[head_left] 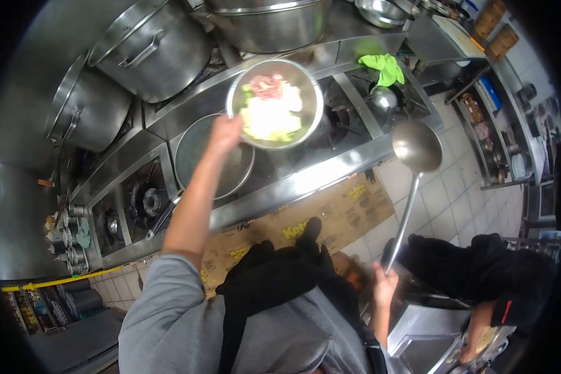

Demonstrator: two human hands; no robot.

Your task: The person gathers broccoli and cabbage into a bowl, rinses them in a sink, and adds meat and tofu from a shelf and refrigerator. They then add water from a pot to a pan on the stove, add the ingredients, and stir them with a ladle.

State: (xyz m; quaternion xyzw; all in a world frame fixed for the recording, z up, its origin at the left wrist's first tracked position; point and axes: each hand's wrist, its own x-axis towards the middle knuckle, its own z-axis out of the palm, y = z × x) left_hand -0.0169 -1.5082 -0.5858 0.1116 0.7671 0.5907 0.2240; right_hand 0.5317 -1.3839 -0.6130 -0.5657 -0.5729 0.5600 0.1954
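My left hand (227,132) grips the rim of a round metal bowl (313,107), held out over the stove. Pinkish-red pieces, pale white pieces and green-yellow chopped food (271,115) lie in the bowl; glare washes out their middle. Partly below the bowl and my forearm is a wide round pan (190,149) on the stove, its long handle pointing toward the front left. At my right side, my right hand (384,283) is closed around the long handle of a metal ladle (417,148). The ladle's cup is raised over the floor, apart from the bowl.
Large metal pots (153,56) line the back. Gas burners (148,201) flank the pan, and a bright green cloth (385,67) lies at the stove's right end. Flattened cardboard (305,218) covers the floor. A co-worker's hand (470,349) reaches down at the lower right.
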